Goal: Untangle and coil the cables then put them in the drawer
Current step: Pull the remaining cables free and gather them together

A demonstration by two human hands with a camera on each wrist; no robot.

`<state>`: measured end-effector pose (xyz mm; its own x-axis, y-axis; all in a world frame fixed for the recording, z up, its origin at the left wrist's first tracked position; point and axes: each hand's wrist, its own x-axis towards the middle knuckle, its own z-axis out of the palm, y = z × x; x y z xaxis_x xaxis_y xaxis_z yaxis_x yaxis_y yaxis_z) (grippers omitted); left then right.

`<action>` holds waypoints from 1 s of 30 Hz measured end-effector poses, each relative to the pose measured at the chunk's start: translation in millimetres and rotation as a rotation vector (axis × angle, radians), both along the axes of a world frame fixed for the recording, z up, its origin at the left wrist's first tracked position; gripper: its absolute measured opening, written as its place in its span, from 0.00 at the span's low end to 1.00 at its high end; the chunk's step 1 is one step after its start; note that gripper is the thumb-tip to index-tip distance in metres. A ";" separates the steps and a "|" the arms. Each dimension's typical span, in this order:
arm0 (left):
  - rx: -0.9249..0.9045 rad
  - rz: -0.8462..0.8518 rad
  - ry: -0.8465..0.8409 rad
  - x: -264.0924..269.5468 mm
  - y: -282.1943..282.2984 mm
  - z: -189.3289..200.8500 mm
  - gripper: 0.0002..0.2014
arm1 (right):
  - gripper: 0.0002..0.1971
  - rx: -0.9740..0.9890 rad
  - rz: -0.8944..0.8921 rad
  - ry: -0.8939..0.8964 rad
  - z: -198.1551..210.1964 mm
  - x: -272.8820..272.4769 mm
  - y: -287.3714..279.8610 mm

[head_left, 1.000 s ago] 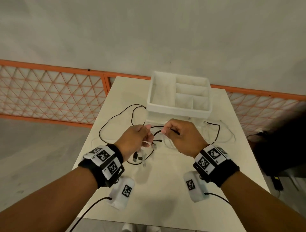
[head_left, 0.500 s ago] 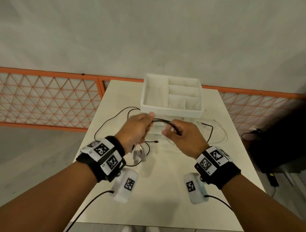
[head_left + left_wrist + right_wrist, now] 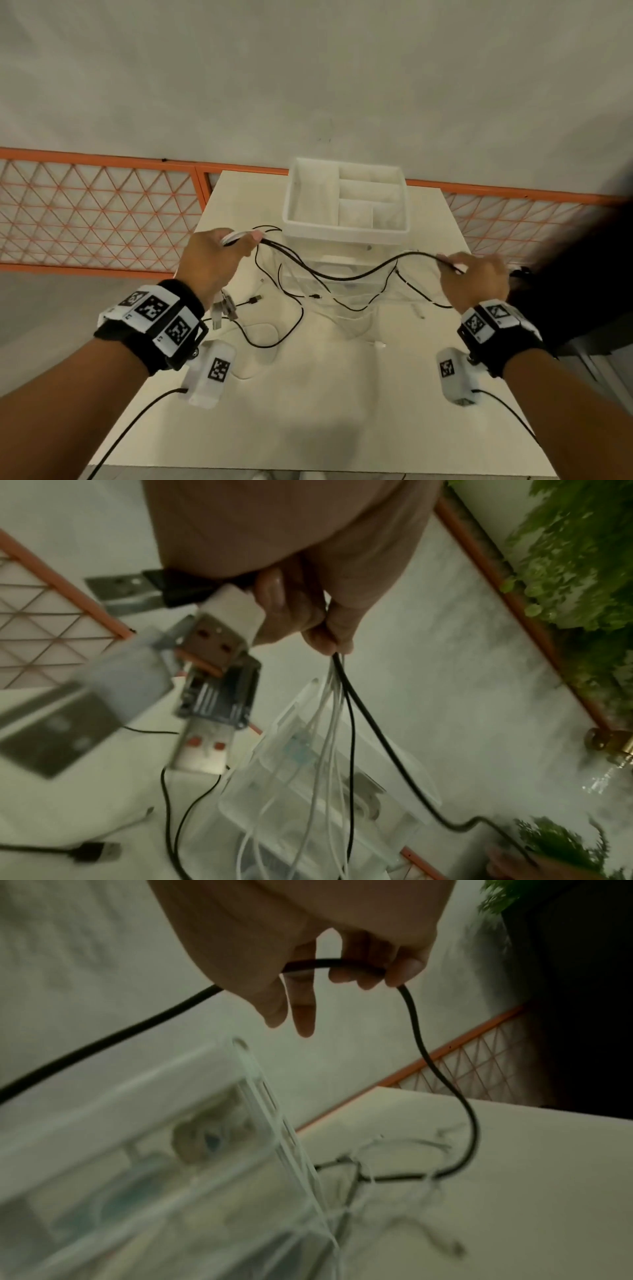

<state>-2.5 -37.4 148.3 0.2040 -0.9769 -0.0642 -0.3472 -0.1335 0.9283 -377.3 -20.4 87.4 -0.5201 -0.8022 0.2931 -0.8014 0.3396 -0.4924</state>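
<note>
My left hand (image 3: 214, 253) is raised over the table's left side and grips a bundle of white and black cables (image 3: 337, 696), with several USB plugs (image 3: 219, 631) hanging below the fist. A thick black cable (image 3: 356, 274) sags from that hand across to my right hand (image 3: 474, 277), which holds it with curled fingers (image 3: 369, 972); past the hand it drops to the table (image 3: 469, 1123). Loose black and white cables (image 3: 291, 318) lie tangled on the table. The clear drawer unit (image 3: 342, 274) stands behind, topped by a white divided tray (image 3: 346, 229).
The white table (image 3: 325, 394) has bare surface toward its near edge. An orange lattice fence (image 3: 96, 212) runs behind it on both sides. A dark object (image 3: 582, 274) stands off the table's right edge. Green foliage (image 3: 582, 547) shows in the left wrist view.
My hands have pulled apart, the left going left and up, the right going far right. The black cable now stretches between them, and more of the tangle is drawn out over the table.
</note>
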 end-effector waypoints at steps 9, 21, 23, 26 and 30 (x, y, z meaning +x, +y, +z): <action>0.029 0.097 0.076 0.0 0.6 1.0 0.15 | 0.07 0.267 0.002 -0.045 14.7 -11.5 -21.7; 0.078 0.067 0.052 -0.2 -1.2 -6.9 0.15 | 0.11 -0.036 0.191 -0.143 63.2 6.1 -25.7; 0.101 0.065 0.046 -0.7 -1.1 -10.8 0.15 | 0.20 -0.153 0.345 -0.053 79.0 12.5 -31.8; 0.118 0.077 0.053 -1.6 -2.5 -12.0 0.16 | 0.31 -0.197 0.500 0.028 82.7 10.9 -41.4; 0.128 0.029 0.087 -3.8 -1.3 -11.2 0.15 | 0.37 0.005 0.520 0.023 55.0 3.6 -39.5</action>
<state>-6.3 -38.7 137.1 0.2202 -0.9533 -0.2065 -0.2605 -0.2615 0.9294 -373.7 -60.0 142.4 -0.0463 -0.9543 0.2952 -0.8755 -0.1035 -0.4719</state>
